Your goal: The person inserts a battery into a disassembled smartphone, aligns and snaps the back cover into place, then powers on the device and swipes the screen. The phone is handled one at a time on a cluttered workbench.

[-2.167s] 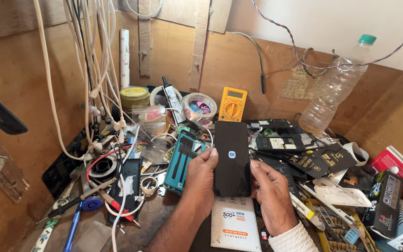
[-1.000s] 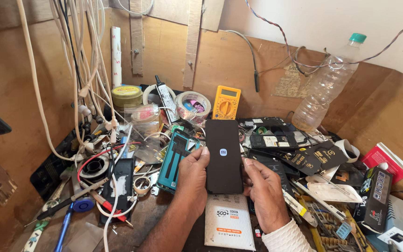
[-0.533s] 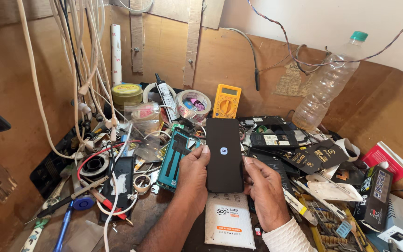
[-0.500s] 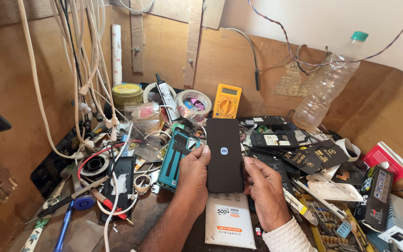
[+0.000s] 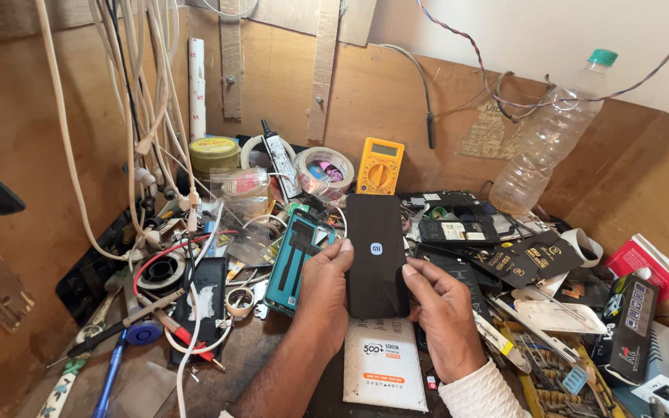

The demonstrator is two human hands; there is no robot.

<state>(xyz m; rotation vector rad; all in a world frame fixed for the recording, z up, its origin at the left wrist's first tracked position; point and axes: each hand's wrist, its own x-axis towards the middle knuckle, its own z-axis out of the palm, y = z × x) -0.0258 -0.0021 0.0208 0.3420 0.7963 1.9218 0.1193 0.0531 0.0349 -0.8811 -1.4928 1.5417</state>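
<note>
Nearest to you, a white packet (image 5: 385, 373) with an orange band lies flat on the bench, just under your wrists. Above it you hold a black phone (image 5: 377, 255) between both hands, back side up, its long axis running straight away from you toward the wall. Your left hand (image 5: 323, 290) grips the left edge with the thumb lying on the phone's back; your right hand (image 5: 443, 310) pinches the lower right edge with the fingers curled behind it. Both hands sit at the near end, so most of the phone's length stands free beyond them. Just left of your left hand lies a teal phone frame (image 5: 296, 259), tilted, touching the clutter around it. To your right a black pouch (image 5: 528, 255) with gold print rests on other phone parts, and farther right a red box (image 5: 648, 263) sits at the edge. Beyond the phone's far end stands a yellow meter (image 5: 379, 165) against the wooden wall, with a clear plastic bottle (image 5: 551, 139), green-capped, leaning well to its right.
</note>
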